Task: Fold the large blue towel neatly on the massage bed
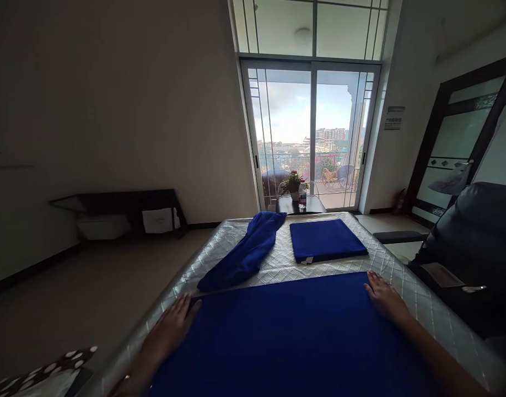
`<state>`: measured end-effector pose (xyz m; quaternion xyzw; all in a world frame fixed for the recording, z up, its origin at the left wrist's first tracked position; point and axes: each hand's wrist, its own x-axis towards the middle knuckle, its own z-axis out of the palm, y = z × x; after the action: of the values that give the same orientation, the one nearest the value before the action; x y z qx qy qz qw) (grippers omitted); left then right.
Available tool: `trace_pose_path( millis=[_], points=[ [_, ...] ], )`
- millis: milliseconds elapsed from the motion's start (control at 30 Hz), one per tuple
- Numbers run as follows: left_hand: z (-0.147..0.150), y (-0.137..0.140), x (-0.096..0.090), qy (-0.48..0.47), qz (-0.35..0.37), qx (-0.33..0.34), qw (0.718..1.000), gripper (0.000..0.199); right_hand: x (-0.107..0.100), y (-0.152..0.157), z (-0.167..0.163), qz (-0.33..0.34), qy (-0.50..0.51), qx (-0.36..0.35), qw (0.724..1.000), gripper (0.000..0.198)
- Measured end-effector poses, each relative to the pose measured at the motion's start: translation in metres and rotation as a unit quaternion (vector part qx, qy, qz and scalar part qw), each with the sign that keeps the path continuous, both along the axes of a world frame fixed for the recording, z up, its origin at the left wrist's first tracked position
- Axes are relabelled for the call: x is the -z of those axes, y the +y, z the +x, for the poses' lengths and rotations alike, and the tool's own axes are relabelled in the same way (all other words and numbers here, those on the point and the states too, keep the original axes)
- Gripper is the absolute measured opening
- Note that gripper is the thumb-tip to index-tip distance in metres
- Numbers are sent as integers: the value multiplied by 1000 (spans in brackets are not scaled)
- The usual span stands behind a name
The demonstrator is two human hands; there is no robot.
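So there's this big silvery quilted surface [426, 300] under both hands. Largest blue cloth [298, 336] is spread flat between them. A rumpled blue cloth [247, 253] lies ahead and right of the left hand [172, 325], and a neatly folded one [329, 240] sits ahead and left of the right hand [385, 298]. Each hand rests at a far corner of the spread cloth, fingers outstretched, thumb apart. Tiny white tag [307, 260] on the folded one, too.
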<state>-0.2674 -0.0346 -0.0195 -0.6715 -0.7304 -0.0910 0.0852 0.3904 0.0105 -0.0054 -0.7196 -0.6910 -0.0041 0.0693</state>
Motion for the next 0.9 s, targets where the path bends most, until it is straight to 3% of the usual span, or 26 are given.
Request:
trace_pose_path(
  millis=[100, 233, 300, 400, 533, 633, 733, 900],
  points=[
    [15, -9, -19, -18, -27, -56, 998, 66, -5, -5, -2, 12, 0, -3, 1000, 67],
    [36, -23, -48, -53, 1, -84, 995, 77, -22, -14, -10, 40, -5, 0, 999, 64],
    [54, -25, -59, -71, -3, -61, 996, 72, -31, -18, -24, 49, 0, -23, 999, 63],
    [101, -22, -67, -85, -28, 34, 995, 61, -41, -28, -66, 35, 35, -94, 994, 62],
    [187, -12, -60, -80, -44, 159, 983, 58, -47, -41, -152, -2, 74, -224, 972, 63],
    [238, -2, -47, -58, -24, 241, 968, 56, -47, -46, -210, -11, 94, -272, 958, 62],
    [258, 8, -27, -33, 1, 282, 959, 51, -42, -44, -240, -18, 110, -285, 952, 63],
    [254, 19, -3, -53, 19, 263, 963, 56, -31, -40, -244, -16, 124, -288, 949, 65]
  ],
)
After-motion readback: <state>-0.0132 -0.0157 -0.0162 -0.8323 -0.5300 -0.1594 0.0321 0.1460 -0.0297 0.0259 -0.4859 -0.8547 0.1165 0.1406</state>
